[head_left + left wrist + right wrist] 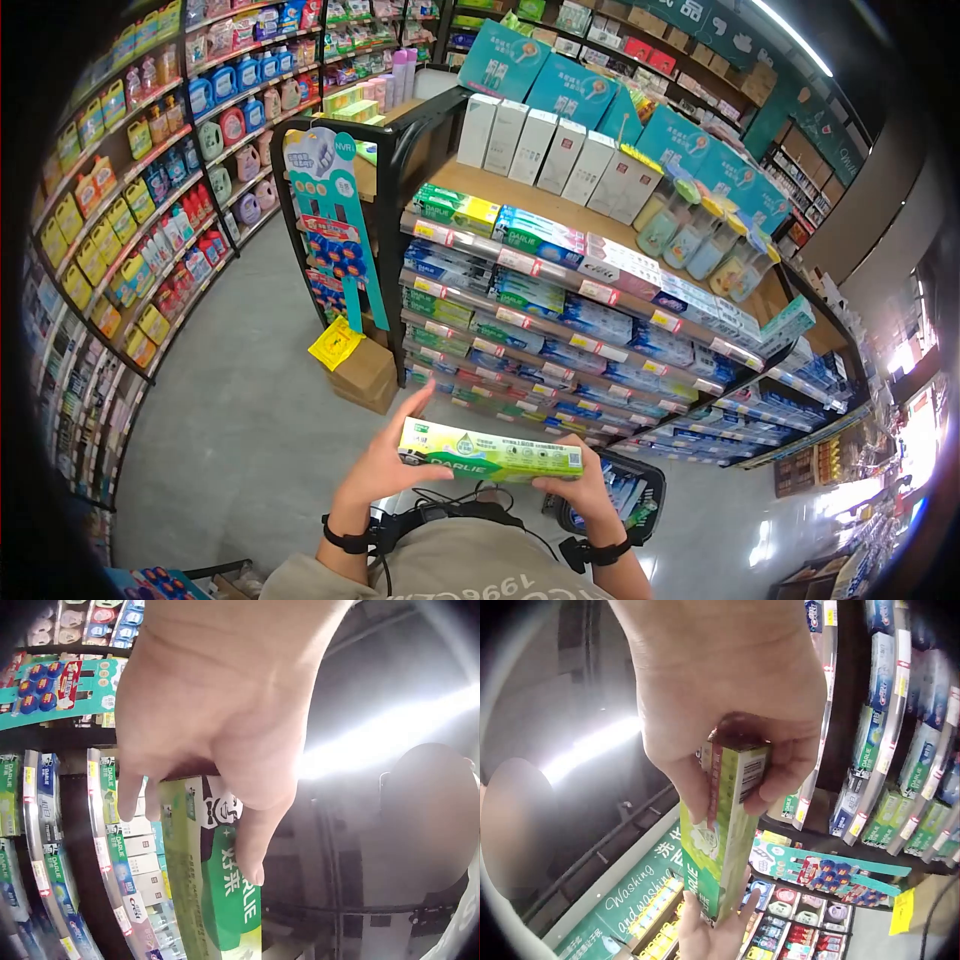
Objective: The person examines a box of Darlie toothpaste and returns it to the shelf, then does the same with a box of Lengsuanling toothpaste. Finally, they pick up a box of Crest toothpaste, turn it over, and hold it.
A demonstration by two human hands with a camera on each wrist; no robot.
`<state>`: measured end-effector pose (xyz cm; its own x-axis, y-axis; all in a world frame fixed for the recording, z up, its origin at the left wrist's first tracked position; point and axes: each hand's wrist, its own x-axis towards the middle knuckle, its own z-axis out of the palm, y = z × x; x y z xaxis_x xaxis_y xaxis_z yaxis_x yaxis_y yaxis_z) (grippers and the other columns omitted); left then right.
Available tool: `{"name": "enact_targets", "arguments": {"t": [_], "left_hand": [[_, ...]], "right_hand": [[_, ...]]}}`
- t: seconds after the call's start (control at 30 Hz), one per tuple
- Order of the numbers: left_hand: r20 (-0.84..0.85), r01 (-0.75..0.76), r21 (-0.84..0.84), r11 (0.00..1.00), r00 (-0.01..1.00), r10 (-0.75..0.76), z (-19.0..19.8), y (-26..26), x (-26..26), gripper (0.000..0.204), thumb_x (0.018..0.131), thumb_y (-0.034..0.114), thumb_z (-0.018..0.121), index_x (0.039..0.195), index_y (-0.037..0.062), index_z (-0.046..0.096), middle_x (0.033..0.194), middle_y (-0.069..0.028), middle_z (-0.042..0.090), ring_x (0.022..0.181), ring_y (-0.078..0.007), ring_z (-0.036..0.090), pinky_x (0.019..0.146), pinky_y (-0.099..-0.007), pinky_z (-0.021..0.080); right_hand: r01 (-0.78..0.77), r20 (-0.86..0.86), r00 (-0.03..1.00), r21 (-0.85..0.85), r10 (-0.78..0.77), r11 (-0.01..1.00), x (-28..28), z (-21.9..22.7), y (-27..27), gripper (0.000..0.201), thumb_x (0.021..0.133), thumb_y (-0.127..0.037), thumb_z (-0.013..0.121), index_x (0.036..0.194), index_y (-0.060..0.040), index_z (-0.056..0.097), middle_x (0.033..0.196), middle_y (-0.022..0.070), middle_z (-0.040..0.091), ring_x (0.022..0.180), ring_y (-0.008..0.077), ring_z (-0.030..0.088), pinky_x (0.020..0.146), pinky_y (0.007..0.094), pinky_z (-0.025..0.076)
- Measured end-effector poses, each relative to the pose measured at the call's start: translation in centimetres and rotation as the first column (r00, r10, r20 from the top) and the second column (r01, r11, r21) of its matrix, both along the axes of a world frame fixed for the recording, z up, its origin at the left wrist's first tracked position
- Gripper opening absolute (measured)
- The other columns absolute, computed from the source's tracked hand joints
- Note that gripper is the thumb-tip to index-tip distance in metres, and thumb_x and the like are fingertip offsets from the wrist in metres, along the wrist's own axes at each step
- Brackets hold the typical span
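Observation:
A green and white Darlie toothpaste box [490, 455] is held level in front of the body, its printed side facing up toward the head camera. At its left end my left hand [372, 468] holds it, the thumb [256, 847] along the green face and the fingers on the opposite side. My right hand [588, 488] grips the other end. In the right wrist view, thumb and fingers pinch the box [724, 840] from both sides near its end flap, while the left hand [712, 941] shows at the far end.
Ahead stands a shelf rack [560, 285] with rows of toothpaste boxes, and white cartons [535, 145] on top. A black shopping basket [655, 490] holding packages is below my right hand. A cardboard box [365, 375] sits on the floor by the rack. Detergent shelves [130, 200] line the left.

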<state>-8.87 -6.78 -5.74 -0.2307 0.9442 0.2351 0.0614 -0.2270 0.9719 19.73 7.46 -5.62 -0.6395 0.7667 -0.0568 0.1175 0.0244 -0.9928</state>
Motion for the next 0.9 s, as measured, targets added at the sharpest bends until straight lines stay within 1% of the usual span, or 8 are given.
{"name": "enact_targets", "arguments": {"t": [0.13,0.27,0.3,0.5,0.6,0.7,0.8,0.9], "left_hand": [[0.003,-0.039,0.015,0.999,0.999,0.039,-0.6,-0.3,0.3,0.116,0.071,0.022,0.094,0.163,0.0045,0.024,0.171,-0.0145,0.020,0.157,-0.0292,0.023,0.122,-0.0435,0.026],[0.039,-0.042,0.072,0.997,0.998,0.039,-1.0,-0.2,0.0,0.117,0.073,0.034,0.092,0.164,0.0068,0.023,0.172,-0.0139,0.016,0.158,-0.0289,0.017,0.121,-0.0461,0.025],[0.021,-0.052,0.103,0.993,0.999,0.050,-0.3,-0.2,0.3,0.104,0.082,0.043,0.083,0.162,0.0060,0.027,0.172,-0.0141,0.018,0.158,-0.0297,0.020,0.121,-0.0456,0.025],[0.009,0.006,-0.004,1.000,1.000,-0.006,0.8,-0.9,-0.3,0.070,0.097,0.037,0.054,0.158,0.0049,0.038,0.171,-0.0154,0.022,0.157,-0.0314,0.022,0.123,-0.0470,0.020],[0.006,0.008,0.006,1.000,1.000,-0.008,0.7,-1.2,-0.2,0.074,0.094,0.033,0.053,0.160,0.0062,0.032,0.171,-0.0153,0.020,0.158,-0.0318,0.019,0.124,-0.0477,0.019],[0.085,-0.106,-0.019,0.994,0.991,0.107,0.9,-1.3,0.7,0.089,0.093,0.050,0.055,0.164,0.0076,0.021,0.172,-0.0143,0.015,0.158,-0.0322,0.015,0.124,-0.0528,0.018],[0.242,-0.179,-0.017,0.984,0.954,0.178,-0.4,-0.7,1.0,0.099,0.094,0.063,0.051,0.166,0.0103,0.008,0.173,-0.0121,0.009,0.159,-0.0314,0.010,0.124,-0.0561,0.014],[0.352,-0.177,-0.030,0.984,0.919,0.176,-1.2,-0.4,0.6,0.101,0.095,0.073,0.042,0.167,0.0120,0.005,0.174,-0.0103,0.006,0.160,-0.0307,0.005,0.124,-0.0579,0.009]], "right_hand": [[0.001,-0.036,0.999,-0.021,-0.002,1.000,-0.1,-0.2,-0.5,0.047,0.070,0.002,0.089,0.107,-0.0042,0.061,0.099,0.0004,0.067,0.092,0.0104,0.064,0.083,0.0279,0.053],[-0.047,-0.061,0.997,-0.051,0.044,0.998,-0.4,0.0,-1.2,0.062,0.074,0.002,0.087,0.126,-0.0055,0.054,0.121,0.0043,0.062,0.098,0.0118,0.063,0.082,0.0277,0.054],[-0.119,-0.017,0.993,0.068,0.120,0.991,0.0,-1.0,-0.7,0.059,0.085,-0.015,0.084,0.132,-0.0062,0.049,0.130,0.0076,0.059,0.100,0.0146,0.064,0.079,0.0285,0.056],[-0.212,-0.237,0.962,-0.327,0.138,0.921,0.4,-0.8,-0.5,0.054,0.098,-0.043,0.067,0.131,-0.0039,0.050,0.134,0.0144,0.058,0.100,0.0210,0.067,0.068,0.0308,0.058],[-0.203,-0.267,0.954,-0.242,0.136,0.949,0.1,-1.1,-0.1,0.039,0.101,-0.030,0.063,0.127,-0.0010,0.056,0.138,0.0158,0.055,0.108,0.0178,0.064,0.072,0.0282,0.056],[-0.158,-0.211,0.968,-0.090,0.136,0.983,0.0,-1.0,-0.1,0.037,0.098,-0.030,0.067,0.121,-0.0018,0.059,0.144,0.0186,0.051,0.113,0.0226,0.062,0.085,0.0329,0.055],[-0.070,-0.151,0.981,0.331,0.126,0.941,-0.6,-1.4,-0.4,0.040,0.092,-0.026,0.073,0.122,-0.0040,0.059,0.153,0.0222,0.042,0.121,0.0286,0.058,0.099,0.0394,0.047],[-0.057,-0.135,0.980,0.512,0.146,0.857,-1.1,-0.9,-0.7,0.052,0.085,-0.017,0.079,0.130,-0.0073,0.056,0.160,0.0250,0.032,0.127,0.0324,0.054,0.105,0.0427,0.045]]}}
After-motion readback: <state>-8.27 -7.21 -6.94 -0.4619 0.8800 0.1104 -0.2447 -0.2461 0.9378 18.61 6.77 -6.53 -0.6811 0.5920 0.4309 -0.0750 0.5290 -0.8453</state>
